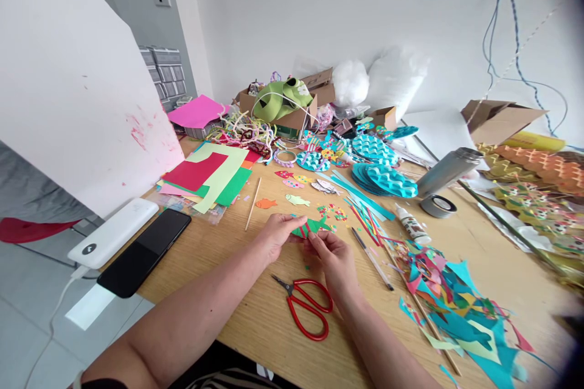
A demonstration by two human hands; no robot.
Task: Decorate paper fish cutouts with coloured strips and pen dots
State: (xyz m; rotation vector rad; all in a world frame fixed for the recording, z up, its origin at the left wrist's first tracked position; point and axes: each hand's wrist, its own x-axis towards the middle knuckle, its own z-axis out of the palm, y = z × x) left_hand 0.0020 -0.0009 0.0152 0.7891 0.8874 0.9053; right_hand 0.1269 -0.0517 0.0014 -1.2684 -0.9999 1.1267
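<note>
Between my two hands is a green paper fish [316, 225] with red stripes across its body. My left hand [283, 232] pinches its left end, thumb on top. The fingers of my right hand [332, 251] close on its lower edge near the middle. Just below lie red-handled scissors [308, 309] on the table, blades pointing left. Beyond my hands are an orange paper fish [266, 203], a pale green paper fish [297, 200] and several small decorated fish. Tiny coloured paper bits [335, 213] are scattered beside the green fish's tail.
A phone [145, 252] and white power bank [114, 232] lie at the left edge. Coloured paper sheets [232, 187] are stacked behind them. To the right are a pen [372, 259], glue bottle [413, 225], steel flask [449, 171], blue scalloped discs [385, 180] and paper scraps [465, 322].
</note>
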